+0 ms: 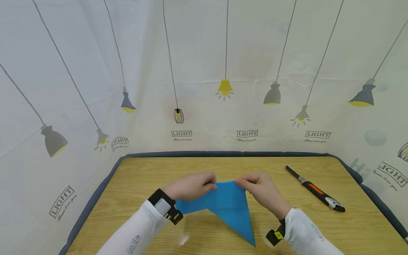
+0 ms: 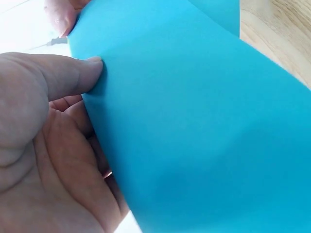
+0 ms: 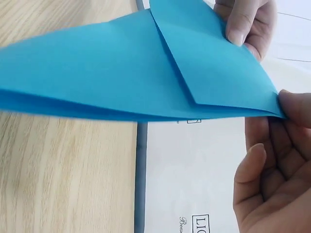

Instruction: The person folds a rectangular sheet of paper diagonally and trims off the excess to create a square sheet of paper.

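A folded sheet of blue paper [image 1: 232,203] hangs over the table between both hands, its long point down toward the front. My left hand [image 1: 194,186] pinches its upper edge, thumb [image 2: 80,75] on the near face and fingers behind. At the upper right corner, my right hand [image 1: 262,189] pinches the paper between thumb and fingers. In the right wrist view, a folded flap [image 3: 209,63] lies over the larger layer, and the layers part slightly along the lower edge.
A utility knife [image 1: 317,191] with a black and orange handle lies on the wooden table [image 1: 143,177] at the right, dark blade pointing away. A pale cloth [image 1: 204,71] printed with lamps stands behind and around the table, with a dark blue border along its edges.
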Demonstrator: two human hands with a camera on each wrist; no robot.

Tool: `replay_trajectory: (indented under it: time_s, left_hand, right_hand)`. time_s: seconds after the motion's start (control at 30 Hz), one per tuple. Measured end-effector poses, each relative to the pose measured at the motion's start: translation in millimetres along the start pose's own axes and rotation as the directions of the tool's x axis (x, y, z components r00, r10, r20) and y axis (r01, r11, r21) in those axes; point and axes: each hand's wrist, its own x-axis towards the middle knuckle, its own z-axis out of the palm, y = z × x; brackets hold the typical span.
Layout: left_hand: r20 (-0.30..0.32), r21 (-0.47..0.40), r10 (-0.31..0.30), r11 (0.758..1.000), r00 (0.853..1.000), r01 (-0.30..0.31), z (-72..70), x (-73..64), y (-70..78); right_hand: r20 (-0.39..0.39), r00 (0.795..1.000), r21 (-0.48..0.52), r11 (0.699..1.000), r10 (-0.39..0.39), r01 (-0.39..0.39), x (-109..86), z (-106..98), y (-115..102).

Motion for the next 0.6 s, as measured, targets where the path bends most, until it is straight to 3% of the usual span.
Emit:
replay_trajectory:
  time_s: [0.17, 0.37, 0.6]
  left_hand:
    - [0.002, -0.023, -0.01, 1.0, 1.0, 0.01, -2.5, -2.2, -1.6]
    - [-0.004, -0.042, -0.021, 0.999, 1.0, 0.021, -4.7, -4.8, -4.2]
    - [-0.032, -0.048, -0.02, 0.999, 0.999, 0.019, -3.8, 1.2, 0.3]
  right_hand:
    - [0.028, 0.999, -0.032, 0.999, 0.039, -0.038, -3.7, 1.8, -11.0]
    - [0.123, 0.992, -0.045, 0.999, -0.015, 0.021, -12.2, 2.3, -23.9]
    - [0.092, 0.995, -0.105, 0.994, -0.027, 0.037, -8.7, 10.6, -22.2]
